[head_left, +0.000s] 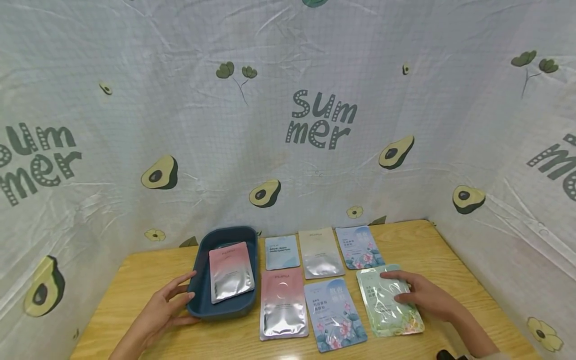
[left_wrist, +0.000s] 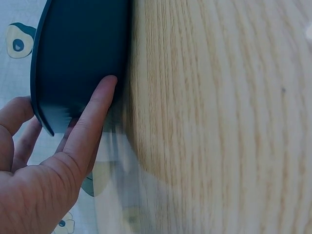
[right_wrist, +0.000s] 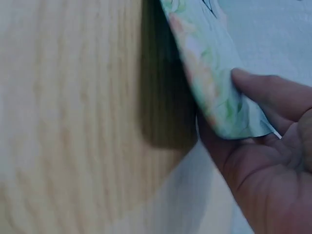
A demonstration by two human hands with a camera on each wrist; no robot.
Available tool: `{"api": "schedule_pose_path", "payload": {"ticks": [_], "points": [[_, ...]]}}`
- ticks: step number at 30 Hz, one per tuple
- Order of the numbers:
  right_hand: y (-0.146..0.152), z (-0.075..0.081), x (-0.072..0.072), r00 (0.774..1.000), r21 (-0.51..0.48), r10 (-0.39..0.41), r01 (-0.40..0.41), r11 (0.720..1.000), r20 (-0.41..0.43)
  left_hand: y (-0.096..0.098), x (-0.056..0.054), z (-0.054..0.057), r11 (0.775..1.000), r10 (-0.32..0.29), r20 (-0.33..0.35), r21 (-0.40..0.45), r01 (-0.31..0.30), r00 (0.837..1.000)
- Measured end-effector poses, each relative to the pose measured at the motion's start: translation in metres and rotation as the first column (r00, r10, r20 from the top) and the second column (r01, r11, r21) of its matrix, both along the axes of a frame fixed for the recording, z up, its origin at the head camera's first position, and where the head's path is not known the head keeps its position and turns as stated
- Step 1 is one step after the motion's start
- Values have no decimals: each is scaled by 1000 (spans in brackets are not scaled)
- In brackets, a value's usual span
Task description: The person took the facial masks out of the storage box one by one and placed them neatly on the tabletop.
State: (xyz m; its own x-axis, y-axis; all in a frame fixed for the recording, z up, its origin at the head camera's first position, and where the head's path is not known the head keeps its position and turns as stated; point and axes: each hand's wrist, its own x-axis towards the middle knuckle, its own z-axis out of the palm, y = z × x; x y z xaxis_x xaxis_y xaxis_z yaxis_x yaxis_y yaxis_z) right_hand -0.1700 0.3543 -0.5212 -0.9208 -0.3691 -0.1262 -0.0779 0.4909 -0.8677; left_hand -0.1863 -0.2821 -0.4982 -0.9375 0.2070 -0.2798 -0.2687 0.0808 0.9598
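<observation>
On the left of the wooden table, my left hand (head_left: 163, 309) rests against the outer side of a dark blue plastic bin (head_left: 225, 314). In the left wrist view one straight finger lies along the bin's wall (left_wrist: 80, 53), with another fingertip at the rim. A pink and silver mask sachet (head_left: 231, 272) lies inside the bin. My right hand (head_left: 425, 296) pinches a green floral mask sachet (head_left: 382, 305) at its right side. The right wrist view shows the thumb on its face and fingers behind, with the sachet's edge (right_wrist: 209, 92) raised over its shadow.
Between bin and right hand lie a small light blue sachet (head_left: 282, 253), a cream and silver sachet (head_left: 320, 252), two blue floral sachets (head_left: 360, 245) and another pink and silver sachet (head_left: 284, 305). An avocado-print cloth (head_left: 202, 135) hangs behind the table (head_left: 130, 280).
</observation>
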Motion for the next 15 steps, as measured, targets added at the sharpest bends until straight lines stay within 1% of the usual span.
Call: {"api": "schedule_pose_path", "payload": {"ticks": [3,5,9,13,15], "points": [[-2,2,-2,996,102,42,-34,994,-83,0,0,1,1000,-5,3,1,5,1000],[-7,2,-1,990,168,57,-35,985,-129,1,0,1,1000,0,6,-2,0,1000],[-20,6,3,977,276,54,5,961,-208,1,0,1,1000,6,4,-6,-6,1000],[-32,8,4,955,378,81,34,925,-285,1,0,1,1000,5,-1,-7,-5,1000],[-37,8,5,948,418,75,64,906,-308,0,0,0,1000,5,1,-8,-5,1000]]}}
